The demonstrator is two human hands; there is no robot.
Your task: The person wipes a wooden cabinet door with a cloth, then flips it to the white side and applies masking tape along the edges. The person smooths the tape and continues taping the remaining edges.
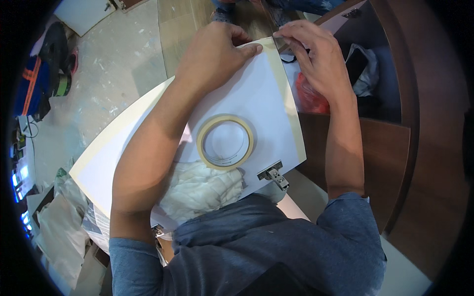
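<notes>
A white cabinet door panel (pixel 255 92) lies across my lap, with strips of masking tape (pixel 290 103) along its edges. My left hand (pixel 218 55) grips the far edge near the corner, thumb on top and fingers partly hidden beyond it. Just off that corner, my right hand (pixel 314 55) has its thumb and fingertips pinched together on a small thin piece, too small to identify. A roll of masking tape (pixel 202 142) rests flat on the panel. Nearer my body is a crumpled white cloth (pixel 207 188), touching the roll. A metal concealed hinge (pixel 274 174) is fixed at the panel's near edge.
On the right stands a brown wooden cabinet (pixel 351 148), its open compartment holding a red plastic bag (pixel 311 94) and other items. Another person's legs (pixel 285 9) are at the far side. Bags (pixel 61 225) and a blue bag with orange straps (pixel 33 85) lie leftward on the stained floor (pixel 111 74).
</notes>
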